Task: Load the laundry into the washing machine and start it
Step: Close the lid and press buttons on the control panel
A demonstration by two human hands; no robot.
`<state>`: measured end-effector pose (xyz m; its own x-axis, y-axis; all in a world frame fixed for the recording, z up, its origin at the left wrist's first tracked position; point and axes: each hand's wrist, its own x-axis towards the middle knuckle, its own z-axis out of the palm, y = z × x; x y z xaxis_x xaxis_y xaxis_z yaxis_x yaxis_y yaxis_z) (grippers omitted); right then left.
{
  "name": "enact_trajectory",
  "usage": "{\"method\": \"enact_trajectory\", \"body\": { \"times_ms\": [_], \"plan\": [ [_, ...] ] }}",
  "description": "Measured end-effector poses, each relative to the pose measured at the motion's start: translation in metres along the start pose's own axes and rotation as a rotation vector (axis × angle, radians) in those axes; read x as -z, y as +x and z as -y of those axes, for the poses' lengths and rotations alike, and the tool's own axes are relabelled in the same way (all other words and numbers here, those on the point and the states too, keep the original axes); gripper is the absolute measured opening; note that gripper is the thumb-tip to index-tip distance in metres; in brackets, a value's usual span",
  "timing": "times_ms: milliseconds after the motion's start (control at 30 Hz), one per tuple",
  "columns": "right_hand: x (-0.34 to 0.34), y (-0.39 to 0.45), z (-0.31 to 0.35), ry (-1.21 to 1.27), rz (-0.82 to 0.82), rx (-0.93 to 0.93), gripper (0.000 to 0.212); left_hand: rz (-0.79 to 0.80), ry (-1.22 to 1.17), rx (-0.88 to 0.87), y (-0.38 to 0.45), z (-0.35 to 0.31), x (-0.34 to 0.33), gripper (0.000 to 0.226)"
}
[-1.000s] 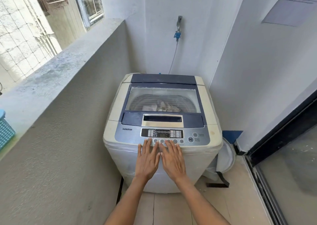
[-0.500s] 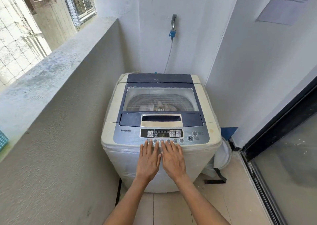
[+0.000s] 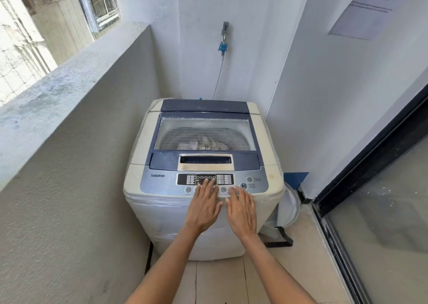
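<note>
A cream and blue top-loading washing machine stands in the corner with its clear lid down. Pale laundry shows through the lid inside the drum. The control panel runs along the front edge, with a dark display and a row of round buttons. My left hand lies flat with straight fingers, its tips over the display and middle buttons. My right hand is flat beside it, slightly lower, fingertips at the panel's front edge near the right buttons. Neither hand holds anything.
A grey parapet wall closes the left side and a dark-framed glass sliding door the right. A tap with a hose is on the back wall. A white round object and a blue piece sit right of the machine.
The two hands have moved apart a little; the left fingers have slid up over the display. The view has shifted slightly.
</note>
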<state>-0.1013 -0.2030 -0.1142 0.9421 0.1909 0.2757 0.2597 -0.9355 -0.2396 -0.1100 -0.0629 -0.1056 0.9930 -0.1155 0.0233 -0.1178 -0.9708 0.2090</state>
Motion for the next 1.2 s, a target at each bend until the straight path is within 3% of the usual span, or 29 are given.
{"method": "enact_trajectory", "body": {
  "times_ms": [167,333,467,533,767,1200],
  "plan": [
    [0.008,0.003,-0.039,-0.023,-0.016,-0.057,0.046,0.052,0.027,-0.083,0.012,-0.023,0.001,0.071],
    [0.016,0.011,-0.060,-0.057,-0.067,0.031,0.043,-0.005,0.065,-0.074,0.022,-0.033,0.000,0.048],
    [0.025,0.023,-0.055,-0.067,-0.126,0.068,0.035,-0.065,0.131,-0.119,0.031,-0.039,0.006,0.044],
    [0.030,0.030,-0.055,-0.084,-0.107,0.072,0.031,-0.077,0.155,-0.108,0.033,-0.042,0.006,0.045],
    [0.028,0.032,-0.064,-0.155,-0.001,0.172,0.048,-0.143,0.221,-0.128,0.034,-0.040,-0.003,0.049],
    [0.034,0.038,-0.058,-0.315,-0.011,0.247,0.034,-0.236,0.215,-0.141,0.038,-0.039,-0.013,0.047]
  ]
}}
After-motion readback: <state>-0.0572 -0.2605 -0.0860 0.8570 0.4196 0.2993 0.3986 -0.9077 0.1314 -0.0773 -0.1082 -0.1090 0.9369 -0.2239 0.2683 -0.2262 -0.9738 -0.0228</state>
